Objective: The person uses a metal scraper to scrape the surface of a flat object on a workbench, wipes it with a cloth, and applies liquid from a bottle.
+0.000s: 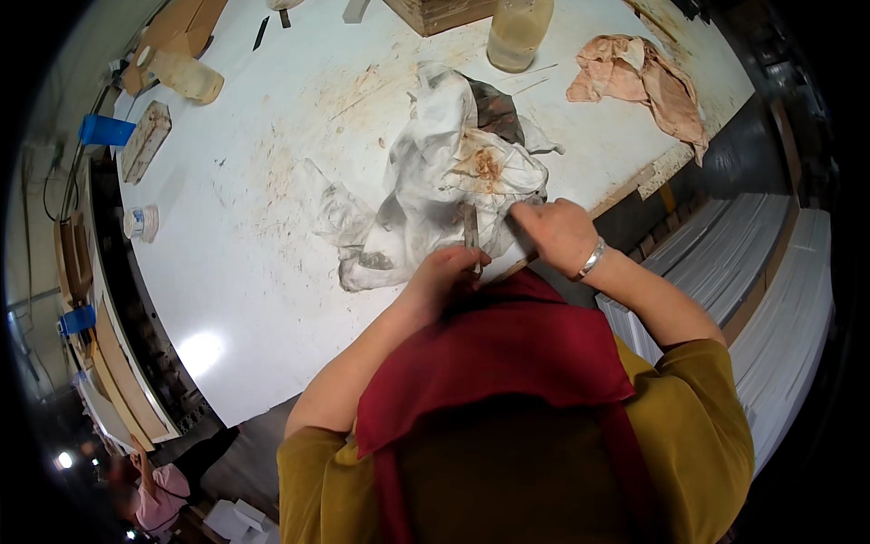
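Observation:
A crumpled white cloth (421, 172) with brown and grey stains lies at the near edge of the white table (245, 281). My left hand (442, 275) is closed round the lower end of a narrow, flat grey strip (471, 225), which looks like metal and points away from me over the cloth. To its right, my right hand (557, 236) is closed at the cloth's right edge, its fingers apparently pinching a fold. Its fingertips are mostly hidden. A dark patch of fabric (497, 111) shows behind the white cloth.
A jar of cloudy liquid (518, 41) and a wooden box (435, 14) stand beyond the cloth. Pinkish rag (639, 77) lies far right. At left are a yellowish bottle (188, 76), stained block (146, 140) and small tub (141, 223). Another person (161, 494) is at lower left.

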{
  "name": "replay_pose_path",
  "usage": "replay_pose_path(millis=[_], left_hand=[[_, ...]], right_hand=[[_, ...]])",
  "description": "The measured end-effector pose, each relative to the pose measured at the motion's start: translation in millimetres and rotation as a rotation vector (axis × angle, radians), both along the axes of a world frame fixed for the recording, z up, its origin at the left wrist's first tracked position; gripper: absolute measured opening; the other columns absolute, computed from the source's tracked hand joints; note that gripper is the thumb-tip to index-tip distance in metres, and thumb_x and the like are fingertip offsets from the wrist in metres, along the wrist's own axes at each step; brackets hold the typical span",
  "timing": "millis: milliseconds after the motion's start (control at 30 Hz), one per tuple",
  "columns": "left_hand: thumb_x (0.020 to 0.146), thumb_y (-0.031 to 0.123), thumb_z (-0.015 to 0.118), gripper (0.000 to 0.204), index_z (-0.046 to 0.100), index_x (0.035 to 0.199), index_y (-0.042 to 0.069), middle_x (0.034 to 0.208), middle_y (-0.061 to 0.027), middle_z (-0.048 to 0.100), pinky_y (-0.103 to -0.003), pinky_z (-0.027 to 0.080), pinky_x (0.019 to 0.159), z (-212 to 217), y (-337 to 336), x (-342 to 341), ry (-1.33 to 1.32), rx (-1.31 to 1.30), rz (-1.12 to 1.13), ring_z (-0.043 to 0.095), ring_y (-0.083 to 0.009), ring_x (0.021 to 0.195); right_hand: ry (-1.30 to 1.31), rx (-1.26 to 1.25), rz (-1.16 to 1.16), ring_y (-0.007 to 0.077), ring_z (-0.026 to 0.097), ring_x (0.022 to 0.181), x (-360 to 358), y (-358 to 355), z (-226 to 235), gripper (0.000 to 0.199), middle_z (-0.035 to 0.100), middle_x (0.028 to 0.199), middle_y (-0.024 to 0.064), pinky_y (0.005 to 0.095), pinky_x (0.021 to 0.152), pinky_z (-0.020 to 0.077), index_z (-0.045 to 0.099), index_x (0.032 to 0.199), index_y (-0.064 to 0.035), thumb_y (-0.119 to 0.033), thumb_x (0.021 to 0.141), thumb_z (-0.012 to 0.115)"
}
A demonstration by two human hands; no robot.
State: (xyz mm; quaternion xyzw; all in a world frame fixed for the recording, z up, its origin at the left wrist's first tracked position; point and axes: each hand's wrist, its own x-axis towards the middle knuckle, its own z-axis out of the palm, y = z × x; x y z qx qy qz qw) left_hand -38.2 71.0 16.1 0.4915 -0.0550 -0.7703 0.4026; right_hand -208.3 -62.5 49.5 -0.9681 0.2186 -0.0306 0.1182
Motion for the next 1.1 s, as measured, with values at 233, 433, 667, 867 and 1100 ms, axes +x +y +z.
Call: replay_pose_path(millis=[233, 433, 667, 867, 1100], left_hand=[[0.090, 0.029, 0.049, 0.026, 0.055, 0.074, 0.010, 0.060, 0.0048, 0.042, -0.020, 0.032, 0.052, -0.2, -2.2, -4.3, -0.063, -0.083, 0.004, 0.039, -0.0070, 0.055], [0.089, 0.028, 0.048, 0.026, 0.053, 0.071, 0.010, 0.060, 0.0042, 0.042, -0.020, 0.029, 0.048, -5.2, -2.8, -4.3, -0.039, -0.079, 0.041, 0.037, -0.0071, 0.052], [0.087, 0.023, 0.051, 0.021, 0.054, 0.074, 0.008, 0.064, 0.0003, 0.047, -0.022, 0.034, 0.049, -6.3, 2.5, -1.3, -0.050, -0.036, 0.046, 0.043, -0.0089, 0.053], [0.087, 0.020, 0.054, 0.015, 0.056, 0.077, 0.008, 0.067, 0.0007, 0.048, -0.022, 0.038, 0.051, -12.2, 3.7, 0.6, -0.059, -0.038, 0.095, 0.045, -0.0091, 0.057], [0.087, 0.022, 0.054, 0.017, 0.056, 0.075, 0.009, 0.063, 0.0030, 0.045, -0.021, 0.036, 0.049, -14.2, 5.9, 2.4, -0.064, -0.031, 0.046, 0.044, -0.0073, 0.054]], right_hand=[[0.154, -0.104, 0.186, 0.0206, 0.059, 0.058, 8.7, 7.4, -17.4, 0.014, 0.057, 0.060, 0.0039, 0.0332, 0.059, 0.0445, 0.048, 0.083, -0.0091, -0.013, 0.070, 0.053], [0.239, -0.148, 0.193, 0.0223, 0.059, 0.054, 17.4, -5.7, -31.6, 0.014, 0.057, 0.058, 0.0058, 0.0342, 0.057, 0.0449, 0.049, 0.082, -0.0078, -0.013, 0.069, 0.053], [0.191, -0.102, 0.206, 0.0240, 0.059, 0.055, 10.8, -0.9, -27.6, 0.014, 0.057, 0.057, 0.0065, 0.0348, 0.056, 0.0449, 0.048, 0.083, -0.0076, -0.013, 0.071, 0.052], [0.233, -0.117, 0.181, 0.0243, 0.059, 0.055, 18.8, -8.1, -34.4, 0.014, 0.057, 0.057, 0.0065, 0.0351, 0.056, 0.0449, 0.048, 0.084, -0.0079, -0.013, 0.071, 0.051], [0.229, -0.108, 0.144, 0.0250, 0.059, 0.055, 11.8, -8.7, -38.6, 0.016, 0.057, 0.057, 0.0071, 0.0356, 0.056, 0.0453, 0.048, 0.084, -0.0076, -0.012, 0.070, 0.053]])
